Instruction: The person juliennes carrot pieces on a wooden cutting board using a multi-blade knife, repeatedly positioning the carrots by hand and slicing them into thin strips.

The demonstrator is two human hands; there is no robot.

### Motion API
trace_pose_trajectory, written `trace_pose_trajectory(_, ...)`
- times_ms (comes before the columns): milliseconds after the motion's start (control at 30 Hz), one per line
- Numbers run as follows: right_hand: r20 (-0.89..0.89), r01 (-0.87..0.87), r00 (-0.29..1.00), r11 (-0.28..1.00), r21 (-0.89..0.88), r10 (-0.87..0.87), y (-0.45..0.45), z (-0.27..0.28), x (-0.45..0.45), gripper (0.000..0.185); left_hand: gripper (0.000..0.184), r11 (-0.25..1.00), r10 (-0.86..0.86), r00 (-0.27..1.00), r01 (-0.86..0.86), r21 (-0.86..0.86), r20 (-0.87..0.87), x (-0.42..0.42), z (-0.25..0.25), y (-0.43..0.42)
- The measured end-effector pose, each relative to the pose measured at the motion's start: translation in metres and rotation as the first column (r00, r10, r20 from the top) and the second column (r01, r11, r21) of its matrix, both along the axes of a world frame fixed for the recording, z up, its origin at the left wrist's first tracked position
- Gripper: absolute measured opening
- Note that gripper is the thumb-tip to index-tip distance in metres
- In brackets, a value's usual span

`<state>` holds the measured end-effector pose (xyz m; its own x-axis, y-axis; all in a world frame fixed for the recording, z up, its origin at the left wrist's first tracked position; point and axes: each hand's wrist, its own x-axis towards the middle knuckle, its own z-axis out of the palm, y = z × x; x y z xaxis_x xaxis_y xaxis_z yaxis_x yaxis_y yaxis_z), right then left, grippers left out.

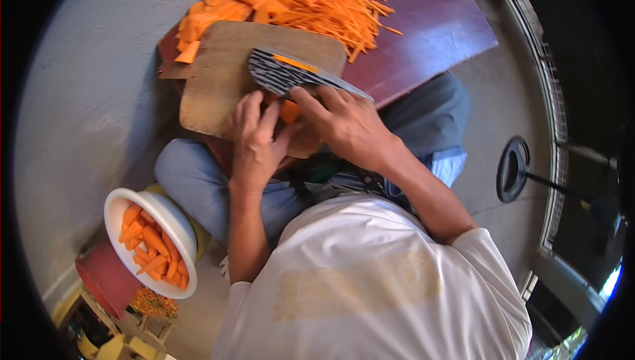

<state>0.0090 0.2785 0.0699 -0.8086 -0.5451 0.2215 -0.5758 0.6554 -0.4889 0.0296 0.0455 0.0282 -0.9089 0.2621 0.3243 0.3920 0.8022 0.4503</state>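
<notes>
My right hand is closed around the handle end of a knife, whose broad blade carries dark and silver streaks. A thin carrot slice clings to the upper part of the blade. Beside the blade, the curled fingers of my left hand press on a carrot piece, partly hidden between both hands. Beneath them lies a worn wooden cutting board. Just past the board's far edge, a heap of carrot slices adjoins a pile of carrot sticks.
The board rests on a dark red table over my crossed legs. Down to the left, a white bowl holds peeled carrots, next to a red bucket. Peelings lie nearby. A wall stands close on the left.
</notes>
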Motion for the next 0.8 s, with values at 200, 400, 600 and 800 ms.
trace_pose_trajectory(200, 0.076, -0.044, 0.996, 0.995, 0.09, 0.037, 0.067, 0.049, 0.036, 0.049, 0.057, 0.999, -0.047, 0.999, 0.047, -0.012, -0.019, 0.0, -0.004, -0.009)
trace_pose_trajectory(400, 0.406, 0.196, 0.807, 0.843, 0.502, -0.429, 0.166, 0.073, 0.122, 0.048, 0.054, 0.999, -0.031, 0.999, 0.03, 0.035, 0.016, 0.0, -0.002, -0.01)
trace_pose_trajectory(600, 0.37, 0.194, 0.855, 0.885, 0.423, -0.365, 0.175, 0.046, 0.172, 0.03, 0.052, 0.998, -0.055, 0.998, 0.053, 0.045, 0.036, -0.004, -0.001, -0.012)
trace_pose_trajectory(800, 0.651, 0.759, 0.501, 0.65, -0.014, -0.571, 0.241, 0.01, 0.203, 0.025, 0.052, 0.997, -0.06, 0.995, 0.056, 0.054, 0.075, 0.0, 0.002, -0.018)
